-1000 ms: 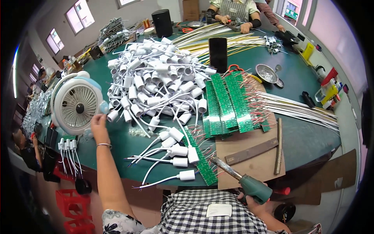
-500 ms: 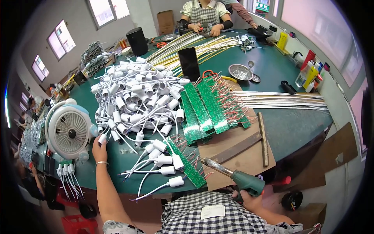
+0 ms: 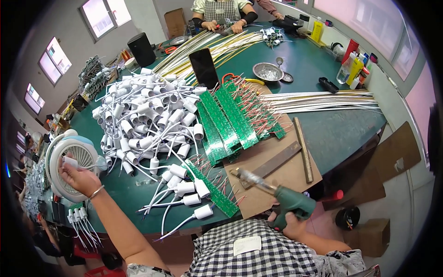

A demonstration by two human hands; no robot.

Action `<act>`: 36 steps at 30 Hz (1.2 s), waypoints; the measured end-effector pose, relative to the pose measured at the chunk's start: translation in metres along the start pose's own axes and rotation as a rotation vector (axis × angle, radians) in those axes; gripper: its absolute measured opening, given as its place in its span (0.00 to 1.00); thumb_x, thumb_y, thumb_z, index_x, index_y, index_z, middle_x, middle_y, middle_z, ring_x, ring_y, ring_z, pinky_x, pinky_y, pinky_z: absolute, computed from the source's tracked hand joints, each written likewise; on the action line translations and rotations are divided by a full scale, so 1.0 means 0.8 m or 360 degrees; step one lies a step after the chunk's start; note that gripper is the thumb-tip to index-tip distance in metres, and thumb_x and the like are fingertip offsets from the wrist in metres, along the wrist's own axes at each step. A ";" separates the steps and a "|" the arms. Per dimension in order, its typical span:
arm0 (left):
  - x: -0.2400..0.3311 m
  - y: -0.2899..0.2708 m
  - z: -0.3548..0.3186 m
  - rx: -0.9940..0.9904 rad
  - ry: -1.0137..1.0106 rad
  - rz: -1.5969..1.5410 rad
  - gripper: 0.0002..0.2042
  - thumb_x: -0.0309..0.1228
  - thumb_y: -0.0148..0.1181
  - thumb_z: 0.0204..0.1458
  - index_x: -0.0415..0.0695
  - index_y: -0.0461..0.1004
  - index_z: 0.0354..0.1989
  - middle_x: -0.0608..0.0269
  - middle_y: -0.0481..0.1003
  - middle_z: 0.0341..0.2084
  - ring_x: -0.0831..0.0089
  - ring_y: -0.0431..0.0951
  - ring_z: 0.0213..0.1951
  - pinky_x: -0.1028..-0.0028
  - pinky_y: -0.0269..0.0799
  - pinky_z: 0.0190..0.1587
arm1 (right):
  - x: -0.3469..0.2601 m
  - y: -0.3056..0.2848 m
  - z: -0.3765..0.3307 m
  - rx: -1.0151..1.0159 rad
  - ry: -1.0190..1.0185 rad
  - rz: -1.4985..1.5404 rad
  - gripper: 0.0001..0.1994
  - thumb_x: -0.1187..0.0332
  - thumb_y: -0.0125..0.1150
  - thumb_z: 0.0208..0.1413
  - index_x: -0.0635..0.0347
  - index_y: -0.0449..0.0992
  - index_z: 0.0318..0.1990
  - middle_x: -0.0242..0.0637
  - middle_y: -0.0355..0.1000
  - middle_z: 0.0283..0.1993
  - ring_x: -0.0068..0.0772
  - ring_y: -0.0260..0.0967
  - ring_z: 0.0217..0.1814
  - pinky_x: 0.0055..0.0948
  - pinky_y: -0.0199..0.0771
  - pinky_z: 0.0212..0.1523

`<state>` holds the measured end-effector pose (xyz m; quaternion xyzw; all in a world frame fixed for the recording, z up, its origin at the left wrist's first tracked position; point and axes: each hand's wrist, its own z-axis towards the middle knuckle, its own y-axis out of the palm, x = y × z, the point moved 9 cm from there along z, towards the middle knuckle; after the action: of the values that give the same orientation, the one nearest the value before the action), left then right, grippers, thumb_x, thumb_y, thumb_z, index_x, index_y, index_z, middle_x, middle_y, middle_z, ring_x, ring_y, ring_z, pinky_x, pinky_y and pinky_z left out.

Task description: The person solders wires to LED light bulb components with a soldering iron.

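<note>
In front of the round white fan [image 3: 57, 173], my left hand [image 3: 83, 181] is raised with its fingers closed on a white lamp socket [image 3: 70, 162]. My right hand [image 3: 291, 226] grips the handle of a green soldering gun [image 3: 295, 201], its metal tip pointing left over the brown board [image 3: 251, 203]. A green circuit board strip [image 3: 217, 196] with thin red and white wires lies left of the tip. Beside it rest several white sockets [image 3: 191, 199] with wire leads. A big heap of white sockets [image 3: 147, 108] spreads across the table's middle left.
Stacked green circuit strips [image 3: 230, 120] overlap the brown board, which also bears two bars [image 3: 302, 150]. Behind stand a black phone [image 3: 203, 68] and a metal bowl [image 3: 267, 72]. Long white rods [image 3: 323, 101] lie at right; bottles [image 3: 354, 69] line the edge. Across the table a person works.
My left hand has lifted a socket from the heap's near left edge and moved left to the fan. The soldering gun stays in my right hand. The whole view has shifted slightly.
</note>
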<state>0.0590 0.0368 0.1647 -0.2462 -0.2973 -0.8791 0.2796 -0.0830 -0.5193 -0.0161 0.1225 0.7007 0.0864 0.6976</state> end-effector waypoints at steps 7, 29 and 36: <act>0.190 0.187 -0.264 -0.1746 0.0711 0.0627 0.08 0.23 0.61 0.41 0.40 0.73 0.32 0.56 0.73 0.28 0.57 0.74 0.31 0.64 0.71 0.34 | 0.009 0.005 0.018 -0.0043 0.0232 0.0402 0.24 0.51 0.53 0.56 0.65 0.63 0.48 0.43 0.68 0.35 0.41 0.70 0.36 0.46 0.73 0.45; 0.157 0.171 -0.412 -0.2044 -0.0964 0.0282 0.07 0.25 0.59 0.47 0.38 0.73 0.35 0.57 0.76 0.26 0.69 0.76 0.28 0.75 0.70 0.33 | 0.012 0.105 0.049 -0.0461 -0.0012 -0.0665 0.11 0.76 0.59 0.50 0.59 0.72 0.42 0.38 0.69 0.42 0.35 0.65 0.46 0.31 0.66 0.44; 0.150 0.155 -0.424 -0.2128 -0.0848 0.0411 0.07 0.25 0.58 0.47 0.38 0.73 0.34 0.58 0.74 0.27 0.68 0.75 0.28 0.74 0.69 0.33 | 0.011 0.112 0.045 -0.0450 0.0252 -0.0353 0.07 0.69 0.55 0.58 0.61 0.72 0.40 0.29 0.70 0.37 0.19 0.65 0.38 0.22 0.67 0.42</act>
<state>-0.0391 -0.3117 0.0464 -0.6030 0.2765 -0.7430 0.0892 -0.0424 -0.4328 0.0009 -0.0617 0.7434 0.1160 0.6558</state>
